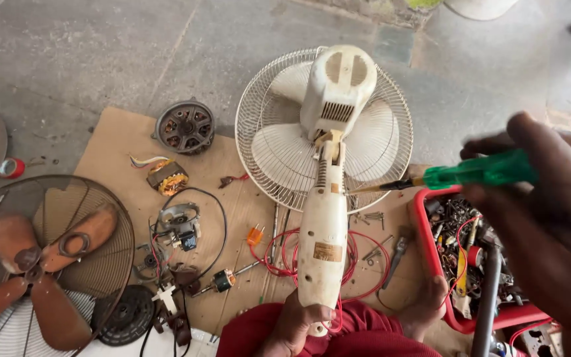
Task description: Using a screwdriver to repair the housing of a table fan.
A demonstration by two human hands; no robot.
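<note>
— Fan (325, 165) on cardboard (120, 142), face down, stem toward the knees, red wire (365, 254) looped under the stem.
— Left hand (295, 324)?
— Closed around the stem's bottom end, holding it.
— Right hand (550, 198)?
— Raised, fingers wrapped tight on green screwdriver (457, 175); tip close to fan's neck, contact impossible to tell.
— Nearby?
— Red tray (427, 248) of parts at right, motor (185, 125) at left.

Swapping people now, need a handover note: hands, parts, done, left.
Left hand grips the base of the white fan, lying face down on the cardboard.
Right hand holds the green screwdriver, tip at the fan's neck.
Red parts tray on the right; loose screws beside the fan.
Done: not clear from the view. Left: rear housing is on, fan body closed.
</note>
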